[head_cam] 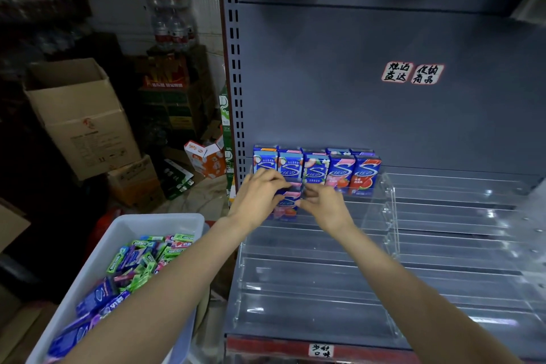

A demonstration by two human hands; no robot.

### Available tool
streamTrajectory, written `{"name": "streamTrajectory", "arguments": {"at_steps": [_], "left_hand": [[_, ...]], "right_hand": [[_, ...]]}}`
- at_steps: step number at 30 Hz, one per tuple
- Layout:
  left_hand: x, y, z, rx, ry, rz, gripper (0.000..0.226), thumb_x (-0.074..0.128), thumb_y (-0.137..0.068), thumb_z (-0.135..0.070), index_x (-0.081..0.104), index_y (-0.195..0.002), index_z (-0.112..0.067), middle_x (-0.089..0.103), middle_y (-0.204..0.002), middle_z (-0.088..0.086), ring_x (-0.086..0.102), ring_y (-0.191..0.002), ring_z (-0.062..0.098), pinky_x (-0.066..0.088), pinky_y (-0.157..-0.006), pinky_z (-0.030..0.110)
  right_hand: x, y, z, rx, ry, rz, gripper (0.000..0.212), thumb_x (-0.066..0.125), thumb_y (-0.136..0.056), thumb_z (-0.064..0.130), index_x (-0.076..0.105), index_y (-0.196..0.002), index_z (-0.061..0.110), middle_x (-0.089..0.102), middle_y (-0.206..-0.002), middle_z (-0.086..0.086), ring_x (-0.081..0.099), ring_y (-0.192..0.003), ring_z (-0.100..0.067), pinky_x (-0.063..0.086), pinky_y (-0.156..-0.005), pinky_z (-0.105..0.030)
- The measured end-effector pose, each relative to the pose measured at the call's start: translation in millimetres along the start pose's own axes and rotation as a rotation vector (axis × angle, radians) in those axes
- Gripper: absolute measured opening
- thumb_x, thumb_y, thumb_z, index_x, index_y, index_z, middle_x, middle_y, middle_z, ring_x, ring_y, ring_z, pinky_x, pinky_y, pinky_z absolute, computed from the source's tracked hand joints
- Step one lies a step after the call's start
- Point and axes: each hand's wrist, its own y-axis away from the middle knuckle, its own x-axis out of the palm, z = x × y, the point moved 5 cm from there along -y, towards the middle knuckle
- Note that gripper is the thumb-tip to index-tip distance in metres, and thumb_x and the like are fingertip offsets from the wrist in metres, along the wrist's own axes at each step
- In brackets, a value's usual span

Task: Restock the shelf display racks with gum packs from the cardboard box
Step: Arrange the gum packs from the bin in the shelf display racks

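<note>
Your left hand (260, 195) and right hand (325, 204) meet at the second tier of the clear acrylic rack (390, 210), both pinched on the same gum pack (288, 204), which stands upright just below the top row of packs (316, 170). The left fingers wrap its left edge and upper corner; the right fingertips nip its right edge. Neither hand is free.

Judge the pack as light and fairly stiff: a small carton with a glossy printed skin, so it will likely slide under a loose pinch but should not crush under a moderate one. Hold it by the narrow side edges, as you do now, and leave the broad face bare so it can sit flush against the tier lip. Press too hard on the face and the carton may dent.

The acrylic is slick and thin, so a nudged pack could tip forward or knock its neighbours above.

Your supply sits in the pale bin (124, 221) to your lower left, heaped with loose gum packs (139, 263) in green, blue and purple. They lie jumbled, so take one by its long edges.
</note>
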Motion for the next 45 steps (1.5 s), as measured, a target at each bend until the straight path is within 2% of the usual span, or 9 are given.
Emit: {"name": "streamTrajectory", "arguments": {"at_steps": [4,10,16,23,30,34,37,41,45], "left_hand": [[0,6,12,-0.062,-0.089,-0.041,0.047,0.052,-0.094,-0.030,0.042,-0.140,-0.028,0.041,-0.139,-0.006,0.033,-0.129,0.015,0.030,-0.101,0.031],[6,10,18,-0.097,-0.083,-0.021,0.049,0.052,-0.095,-0.027,0.039,-0.142,-0.025,0.040,-0.141,-0.004,0.034,-0.128,0.016,0.034,-0.101,0.029],[-5,27,25,-0.153,0.019,-0.135,0.046,0.056,-0.092,-0.028,0.045,-0.137,-0.022,0.046,-0.136,-0.002,0.039,-0.125,0.013,0.036,-0.097,0.026],[-22,94,85,-0.367,0.244,-0.289,0.028,0.058,-0.091,-0.021,0.060,-0.118,-0.016,0.060,-0.116,0.003,0.054,-0.110,0.021,0.048,-0.085,0.037],[1,199,228,-0.574,0.308,-0.078,0.025,0.060,-0.091,-0.018,0.063,-0.114,-0.011,0.063,-0.109,0.010,0.059,-0.104,0.027,0.045,-0.086,0.035],[23,252,296,-0.591,0.315,0.119,0.027,0.063,-0.088,-0.013,0.064,-0.114,-0.005,0.062,-0.114,0.015,0.059,-0.106,0.031,0.043,-0.090,0.033],[45,282,327,-0.567,0.339,0.273,0.038,0.065,-0.087,-0.016,0.059,-0.124,-0.008,0.058,-0.120,0.015,0.056,-0.112,0.031,0.045,-0.094,0.035],[79,307,332,-0.473,0.276,0.486,0.068,0.066,-0.084,-0.043,0.041,-0.141,-0.018,0.034,-0.150,0.005,0.032,-0.138,0.020,0.032,-0.110,0.033],[93,314,327,-0.414,0.197,0.501,0.087,0.061,-0.080,-0.058,0.021,-0.149,-0.023,0.013,-0.157,0.000,0.016,-0.143,0.020,0.024,-0.113,0.035]], "right_hand": [[6,-1,3,-0.040,0.011,0.000,0.028,0.064,-0.086,0.006,0.063,-0.114,0.004,0.069,-0.107,-0.009,0.066,-0.097,-0.019,0.049,-0.087,-0.022],[10,-2,2,-0.028,0.027,-0.068,0.033,0.063,-0.088,0.009,0.059,-0.121,0.006,0.066,-0.113,-0.007,0.064,-0.100,-0.017,0.045,-0.084,-0.019],[0,12,13,-0.199,0.215,-0.233,0.044,0.061,-0.089,0.013,0.049,-0.131,0.013,0.049,-0.125,-0.002,0.046,-0.118,-0.016,0.034,-0.095,-0.018],[62,32,69,-0.364,0.133,-0.055,0.027,0.059,-0.089,0.014,0.058,-0.116,0.016,0.050,-0.106,0.006,0.053,-0.098,-0.010,0.046,-0.089,-0.027],[221,43,90,-0.300,0.128,0.180,0.020,0.055,-0.089,0.011,0.063,-0.108,0.011,0.054,-0.102,-0.002,0.056,-0.094,-0.016,0.046,-0.086,-0.033],[312,46,76,-0.143,0.188,0.343,0.032,0.055,-0.090,0.013,0.057,-0.122,0.009,0.055,-0.120,-0.009,0.053,-0.113,-0.023,0.040,-0.096,-0.029],[363,49,60,-0.025,0.280,0.470,0.051,0.056,-0.092,0.024,0.040,-0.140,0.017,0.041,-0.142,-0.005,0.043,-0.129,-0.024,0.038,-0.104,-0.036],[402,56,47,0.018,0.340,0.606,0.066,0.054,-0.094,0.026,0.018,-0.150,0.023,0.011,-0.157,0.003,0.016,-0.144,-0.019,0.022,-0.111,-0.027],[420,60,40,0.035,0.366,0.682,0.072,0.056,-0.093,0.027,0.013,-0.151,0.027,-0.008,-0.158,0.007,0.004,-0.146,-0.017,0.018,-0.115,-0.031]]}}
